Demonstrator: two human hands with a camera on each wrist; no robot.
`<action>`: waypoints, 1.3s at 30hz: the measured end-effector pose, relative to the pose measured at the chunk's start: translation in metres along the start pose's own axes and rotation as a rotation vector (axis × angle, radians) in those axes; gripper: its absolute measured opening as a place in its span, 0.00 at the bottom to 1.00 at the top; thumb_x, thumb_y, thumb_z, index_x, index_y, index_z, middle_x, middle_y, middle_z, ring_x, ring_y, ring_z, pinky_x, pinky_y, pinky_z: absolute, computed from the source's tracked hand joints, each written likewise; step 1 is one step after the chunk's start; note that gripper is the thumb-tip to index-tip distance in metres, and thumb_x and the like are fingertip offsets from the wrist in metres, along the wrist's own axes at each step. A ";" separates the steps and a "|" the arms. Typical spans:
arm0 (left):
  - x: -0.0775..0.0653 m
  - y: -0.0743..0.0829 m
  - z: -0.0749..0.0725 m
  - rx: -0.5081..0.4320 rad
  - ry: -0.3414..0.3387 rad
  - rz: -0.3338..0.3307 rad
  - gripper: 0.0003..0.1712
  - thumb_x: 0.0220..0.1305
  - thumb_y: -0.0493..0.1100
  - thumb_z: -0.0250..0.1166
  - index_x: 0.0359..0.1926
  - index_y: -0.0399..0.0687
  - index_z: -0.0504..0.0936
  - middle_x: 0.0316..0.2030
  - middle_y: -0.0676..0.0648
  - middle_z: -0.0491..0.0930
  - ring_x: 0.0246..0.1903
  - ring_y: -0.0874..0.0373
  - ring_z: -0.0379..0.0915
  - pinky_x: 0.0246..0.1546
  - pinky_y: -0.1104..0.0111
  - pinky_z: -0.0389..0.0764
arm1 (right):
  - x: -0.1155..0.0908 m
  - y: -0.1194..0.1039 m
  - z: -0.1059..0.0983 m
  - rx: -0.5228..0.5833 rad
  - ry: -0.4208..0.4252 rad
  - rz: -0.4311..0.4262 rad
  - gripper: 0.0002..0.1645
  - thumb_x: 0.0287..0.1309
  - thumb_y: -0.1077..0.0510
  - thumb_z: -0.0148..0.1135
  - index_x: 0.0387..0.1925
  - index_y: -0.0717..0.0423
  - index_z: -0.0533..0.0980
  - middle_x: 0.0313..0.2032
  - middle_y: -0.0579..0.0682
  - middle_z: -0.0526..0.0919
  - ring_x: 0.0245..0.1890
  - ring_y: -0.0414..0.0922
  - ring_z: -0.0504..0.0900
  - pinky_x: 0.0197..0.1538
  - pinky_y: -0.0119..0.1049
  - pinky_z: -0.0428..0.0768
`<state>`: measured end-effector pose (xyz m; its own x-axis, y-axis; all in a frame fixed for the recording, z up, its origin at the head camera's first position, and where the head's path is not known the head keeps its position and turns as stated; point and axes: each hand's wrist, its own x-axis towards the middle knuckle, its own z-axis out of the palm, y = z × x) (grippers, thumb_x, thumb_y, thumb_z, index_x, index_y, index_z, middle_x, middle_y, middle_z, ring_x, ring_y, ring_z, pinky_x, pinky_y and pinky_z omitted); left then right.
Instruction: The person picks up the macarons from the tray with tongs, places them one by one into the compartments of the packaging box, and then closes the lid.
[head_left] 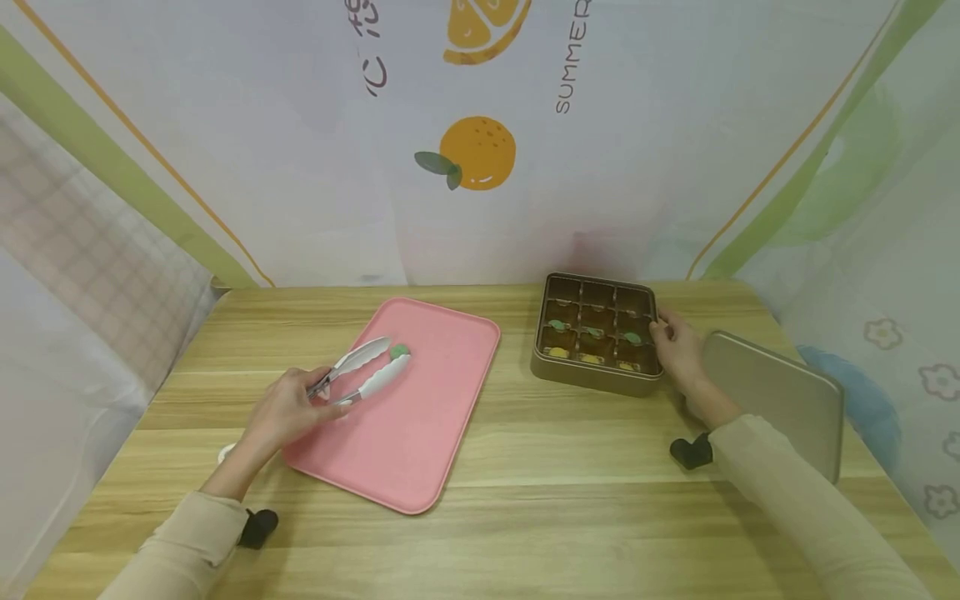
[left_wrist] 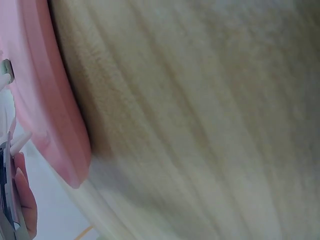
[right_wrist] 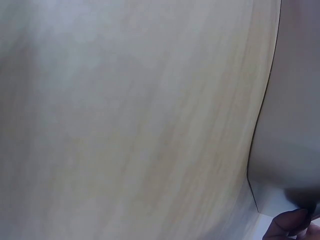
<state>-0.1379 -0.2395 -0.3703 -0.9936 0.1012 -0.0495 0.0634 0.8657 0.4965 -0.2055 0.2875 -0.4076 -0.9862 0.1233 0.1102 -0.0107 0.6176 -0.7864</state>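
My left hand (head_left: 288, 406) grips a pair of tongs (head_left: 369, 354) with white scalloped tips and metal arms. The spread tips lie around a small green piece (head_left: 400, 351) on the pink tray (head_left: 420, 450); in the left wrist view the tongs (left_wrist: 6, 175) show only at the left edge. At the right, my right hand (head_left: 677, 346) holds the right side of a brown divided tin (head_left: 592, 382). Green pieces (head_left: 633, 338) lie in its third row of compartments and yellow pieces (head_left: 591, 359) in the nearest row; the two far rows look bare.
A metal lid (head_left: 780, 392) lies right of the tin, partly under my right forearm. A small white object (head_left: 225, 452) shows behind my left wrist. The wooden table (head_left: 540, 492) meets a fruit-printed curtain (head_left: 315, 208) at the back.
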 end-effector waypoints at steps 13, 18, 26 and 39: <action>0.007 0.001 0.000 0.027 -0.011 0.004 0.39 0.50 0.51 0.71 0.60 0.35 0.72 0.30 0.44 0.74 0.29 0.53 0.64 0.22 0.67 0.61 | 0.002 0.002 0.001 -0.019 0.013 0.000 0.28 0.71 0.56 0.42 0.65 0.70 0.60 0.24 0.49 0.68 0.16 0.34 0.64 0.19 0.30 0.67; 0.009 0.001 0.000 0.035 -0.021 0.000 0.40 0.50 0.51 0.71 0.61 0.35 0.71 0.34 0.41 0.74 0.28 0.53 0.62 0.21 0.67 0.59 | 0.002 0.003 0.001 -0.019 0.013 0.000 0.28 0.71 0.55 0.42 0.65 0.69 0.60 0.24 0.49 0.68 0.15 0.33 0.64 0.19 0.29 0.67; 0.013 -0.001 0.001 0.043 -0.024 0.004 0.40 0.50 0.50 0.71 0.61 0.34 0.71 0.31 0.41 0.74 0.24 0.55 0.59 0.21 0.67 0.58 | 0.003 0.002 0.001 -0.034 0.024 0.005 0.28 0.71 0.55 0.42 0.65 0.70 0.60 0.24 0.49 0.67 0.15 0.33 0.63 0.19 0.30 0.66; 0.014 -0.001 0.002 0.052 -0.032 0.012 0.38 0.50 0.50 0.71 0.60 0.35 0.73 0.23 0.46 0.70 0.21 0.56 0.58 0.21 0.67 0.59 | 0.004 0.005 0.002 -0.024 0.024 0.009 0.28 0.71 0.55 0.42 0.65 0.69 0.60 0.23 0.49 0.67 0.14 0.33 0.63 0.18 0.30 0.66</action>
<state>-0.1516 -0.2378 -0.3729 -0.9893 0.1267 -0.0718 0.0810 0.8885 0.4517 -0.2100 0.2895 -0.4119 -0.9821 0.1472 0.1178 0.0024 0.6345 -0.7729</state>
